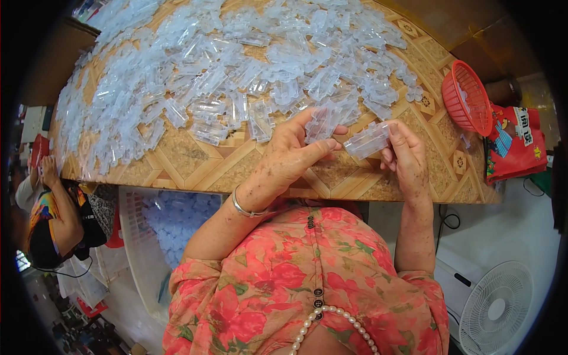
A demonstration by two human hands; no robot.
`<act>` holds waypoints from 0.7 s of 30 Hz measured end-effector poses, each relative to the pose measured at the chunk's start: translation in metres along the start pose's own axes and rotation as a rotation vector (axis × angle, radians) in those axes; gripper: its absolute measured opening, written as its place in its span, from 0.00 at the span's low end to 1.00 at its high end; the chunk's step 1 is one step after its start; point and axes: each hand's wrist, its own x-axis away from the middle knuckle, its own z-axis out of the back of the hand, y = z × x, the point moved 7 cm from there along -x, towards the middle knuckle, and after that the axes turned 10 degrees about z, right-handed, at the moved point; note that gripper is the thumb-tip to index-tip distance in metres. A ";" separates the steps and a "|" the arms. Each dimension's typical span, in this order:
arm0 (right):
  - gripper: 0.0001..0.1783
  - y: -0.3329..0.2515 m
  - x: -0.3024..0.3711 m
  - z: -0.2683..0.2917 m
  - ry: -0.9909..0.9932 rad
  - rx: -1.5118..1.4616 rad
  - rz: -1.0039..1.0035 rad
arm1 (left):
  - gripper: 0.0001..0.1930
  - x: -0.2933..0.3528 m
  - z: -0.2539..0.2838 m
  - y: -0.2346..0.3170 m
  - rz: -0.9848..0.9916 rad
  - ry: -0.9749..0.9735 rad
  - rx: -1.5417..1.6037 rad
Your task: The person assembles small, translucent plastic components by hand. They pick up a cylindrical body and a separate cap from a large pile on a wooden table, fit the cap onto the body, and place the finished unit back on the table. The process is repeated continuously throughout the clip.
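My left hand (283,147), with a bracelet on the wrist, has its thumb and fingers around a clear plastic piece (320,125) above the table's near side. In my right hand (407,155), a second clear plastic part (368,141) is pinched between thumb and fingers at its right end. It is flat and rectangular, with small tabs, and points left towards my left thumb. The two pieces are close together. Just beyond my hands lies a wide heap of similar translucent parts (231,65).
The heap covers much of the patterned table (183,167). A red plastic basket (465,97) and a red printed bag (516,142) are at the right. Below the edge stand a white crate (133,228) of bluish parts and a white fan (496,309). Another person's arm (64,216) shows at left.
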 end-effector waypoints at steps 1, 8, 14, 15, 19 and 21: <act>0.19 0.000 -0.001 -0.001 -0.004 0.008 -0.003 | 0.28 0.001 0.001 0.000 -0.009 0.010 0.014; 0.16 0.003 -0.006 -0.001 0.003 0.126 0.032 | 0.29 0.002 0.014 0.011 -0.040 0.091 0.068; 0.13 -0.009 -0.023 -0.005 -0.010 0.486 0.208 | 0.27 -0.010 0.011 0.036 -0.119 0.059 0.028; 0.13 -0.013 -0.029 -0.006 -0.007 0.485 0.222 | 0.27 -0.015 0.012 0.039 -0.138 0.048 0.022; 0.13 -0.041 -0.055 -0.010 0.012 0.555 0.330 | 0.27 -0.035 0.015 0.047 -0.201 0.043 0.012; 0.14 -0.057 -0.080 -0.018 -0.002 0.659 0.378 | 0.26 -0.040 0.020 0.048 -0.220 0.075 0.023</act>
